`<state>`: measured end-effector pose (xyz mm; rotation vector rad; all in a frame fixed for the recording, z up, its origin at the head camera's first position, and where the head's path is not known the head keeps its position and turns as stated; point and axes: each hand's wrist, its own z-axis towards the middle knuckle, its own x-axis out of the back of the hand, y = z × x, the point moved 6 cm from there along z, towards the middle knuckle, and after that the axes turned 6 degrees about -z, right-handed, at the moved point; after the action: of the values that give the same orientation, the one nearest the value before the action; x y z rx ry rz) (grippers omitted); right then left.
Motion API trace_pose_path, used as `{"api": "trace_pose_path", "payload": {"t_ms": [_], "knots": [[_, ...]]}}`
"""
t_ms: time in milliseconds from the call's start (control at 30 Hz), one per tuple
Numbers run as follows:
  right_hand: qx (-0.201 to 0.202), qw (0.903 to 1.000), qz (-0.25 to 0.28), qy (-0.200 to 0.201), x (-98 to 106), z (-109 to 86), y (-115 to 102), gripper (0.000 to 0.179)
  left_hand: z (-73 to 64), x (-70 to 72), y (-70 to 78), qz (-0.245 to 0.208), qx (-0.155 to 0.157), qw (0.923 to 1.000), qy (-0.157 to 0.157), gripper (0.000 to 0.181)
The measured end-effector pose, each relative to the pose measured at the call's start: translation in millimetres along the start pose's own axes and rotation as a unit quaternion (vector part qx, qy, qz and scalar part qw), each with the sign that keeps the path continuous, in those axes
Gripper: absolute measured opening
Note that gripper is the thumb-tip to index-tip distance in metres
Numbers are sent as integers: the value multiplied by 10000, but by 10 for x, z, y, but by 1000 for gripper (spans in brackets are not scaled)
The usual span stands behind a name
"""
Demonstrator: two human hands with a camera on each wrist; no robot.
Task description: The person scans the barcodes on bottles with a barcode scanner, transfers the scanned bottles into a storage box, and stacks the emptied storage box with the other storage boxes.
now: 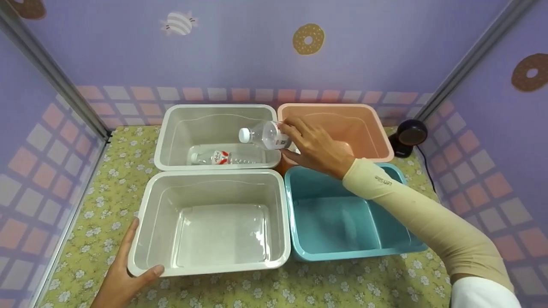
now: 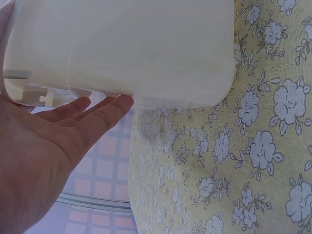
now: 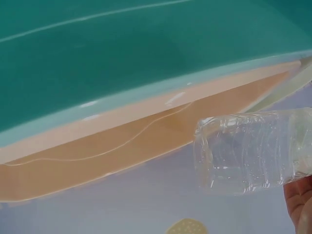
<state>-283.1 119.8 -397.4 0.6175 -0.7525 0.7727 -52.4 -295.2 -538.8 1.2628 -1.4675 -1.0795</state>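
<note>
My right hand (image 1: 321, 147) grips a clear plastic bottle (image 1: 262, 134) by its labelled middle. The bottle lies nearly level, white cap pointing left, above the adjoining rims of the back grey-white bin (image 1: 159, 145) and the orange bin (image 1: 383, 132). Its ribbed clear end shows in the right wrist view (image 3: 239, 151). Inside the back grey-white bin lies another clear bottle (image 1: 220, 157) with a red and white label. My left hand (image 1: 122, 273) rests at the near left corner of the front grey-white bin (image 1: 209, 271), fingers straight along the outer wall, thumb at the front rim.
A blue bin (image 1: 359, 254) stands at the front right, touching its neighbours. Behind it on the right is a black device (image 1: 409, 134) with a cable. Purple walls (image 1: 239, 51) enclose the flowered tablecloth (image 1: 85, 239) on three sides.
</note>
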Motion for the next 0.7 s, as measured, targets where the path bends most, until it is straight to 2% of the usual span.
{"api": "trace_pose_path", "payload": {"t_ms": [700], "knots": [[373, 9991, -121, 179, -198, 308, -231, 60, -6, -16, 32, 149, -19, 9999, -25, 111]]}}
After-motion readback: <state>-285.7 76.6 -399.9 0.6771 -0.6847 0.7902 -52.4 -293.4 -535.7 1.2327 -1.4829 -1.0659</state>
